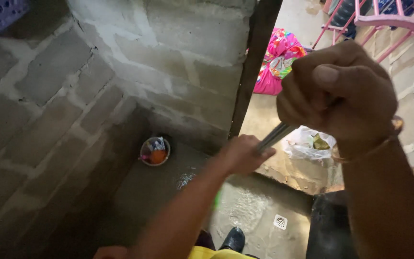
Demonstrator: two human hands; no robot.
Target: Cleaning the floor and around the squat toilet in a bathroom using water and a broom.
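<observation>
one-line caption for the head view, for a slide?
Both hands, left and right, grip a long handle above a wet concrete floor.

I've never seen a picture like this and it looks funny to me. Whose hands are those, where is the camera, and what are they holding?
The camera sits on a person's head and looks down, so you see that person's own two hands. The right hand is close to the camera and looks big. The left hand is lower down. Both grip one long thin grey handle; its lower end is hidden. Below is a wet concrete floor with a small white drain. A little bowl sits in the corner by the grey block wall. Past the doorway lie a white plastic bag and a bright pink bundle. A dark shoe shows at the bottom.
</observation>
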